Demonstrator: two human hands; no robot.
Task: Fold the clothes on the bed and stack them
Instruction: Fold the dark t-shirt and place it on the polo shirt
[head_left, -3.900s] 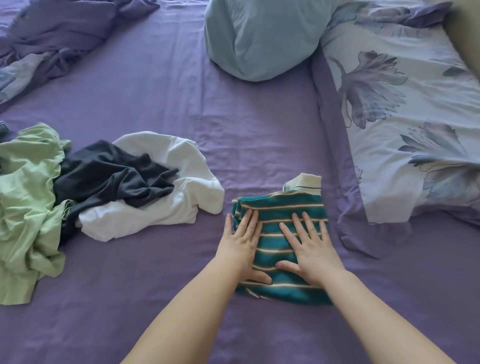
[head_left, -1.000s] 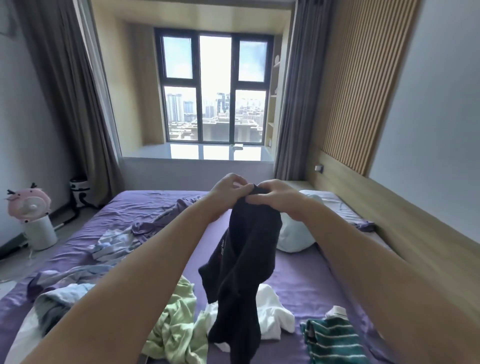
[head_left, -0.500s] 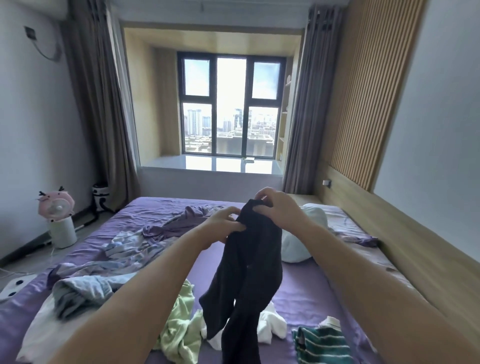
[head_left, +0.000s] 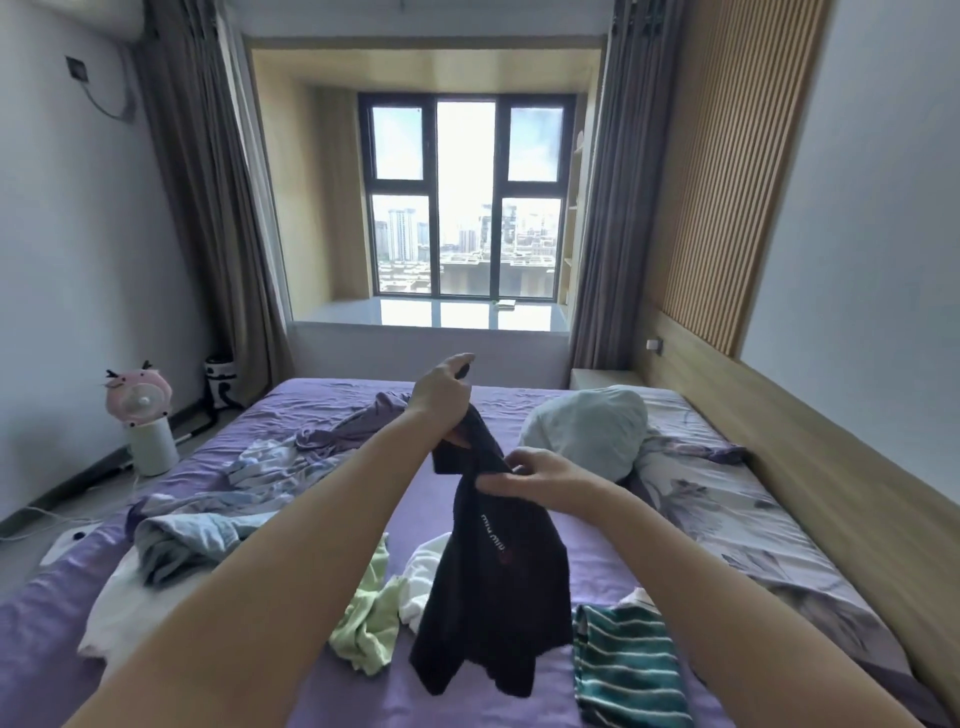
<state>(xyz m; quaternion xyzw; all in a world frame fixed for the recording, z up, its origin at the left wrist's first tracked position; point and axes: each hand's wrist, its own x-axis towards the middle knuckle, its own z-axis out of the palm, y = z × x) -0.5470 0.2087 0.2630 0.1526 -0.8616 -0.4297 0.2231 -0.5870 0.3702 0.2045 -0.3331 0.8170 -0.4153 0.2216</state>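
A dark garment with small pale lettering hangs in the air over the purple bed. My left hand grips its top edge, raised high. Lower and to the right, my right hand pinches the cloth at its upper part. On the sheet below lie a light green garment and a white garment, both crumpled. A folded teal striped shirt rests at the lower right.
A pale blue pillow and a floral pillow lie along the wooden headboard on the right. A crumpled duvet covers the bed's left side. A pink fan stands on the floor at left.
My left hand has risen with the garment's top edge while my right hand has dropped lower along the cloth. Before that I pressed the folded striped shirt, then lifted the dark garment.
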